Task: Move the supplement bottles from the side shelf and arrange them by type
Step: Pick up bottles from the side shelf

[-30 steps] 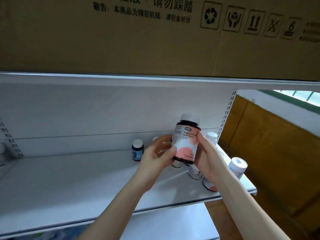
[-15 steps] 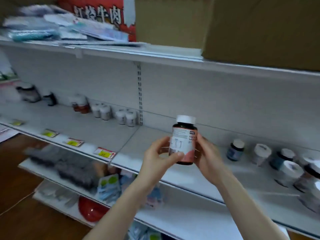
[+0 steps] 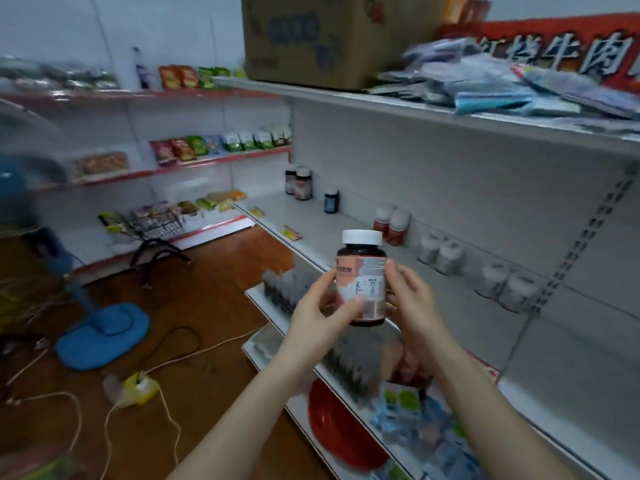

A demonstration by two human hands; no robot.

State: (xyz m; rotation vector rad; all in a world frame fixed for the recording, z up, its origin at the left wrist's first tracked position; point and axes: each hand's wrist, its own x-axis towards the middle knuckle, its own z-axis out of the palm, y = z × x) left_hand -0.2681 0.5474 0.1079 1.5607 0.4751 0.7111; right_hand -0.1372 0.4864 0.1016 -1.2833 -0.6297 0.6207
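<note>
A supplement bottle (image 3: 362, 278) is held upright in mid-air in front of the middle shelf (image 3: 308, 216), between both hands; it is dark brown, closed by a white cap, and wrapped in a pink and white label. Small print and a table are seen on the label, but they are too blurred to be read. The left hand (image 3: 322, 313) is clamped on the bottle's lower left side, the thumb laid across the label; the fingers (image 3: 398, 271) of the right hand (image 3: 412, 299) are curled against its right side, so the bottle is gripped by both.

Other bottles are stood in groups along the back of the middle shelf: two dark bottles with pink labels (image 3: 299, 183) at the far end; a single dark blue bottle (image 3: 331, 201) beside them; two red bottles (image 3: 391, 225); then pairs of white bottles (image 3: 440, 252) nearer the camera. Yellow price tags (image 3: 290, 233) are fixed to the shelf edge; their writing cannot be read.

On the top shelf a cardboard box (image 3: 332, 36) bearing blurred print is placed beside a red banner (image 3: 588, 53), on which the large white characters 牛肉 can be made out.
</note>
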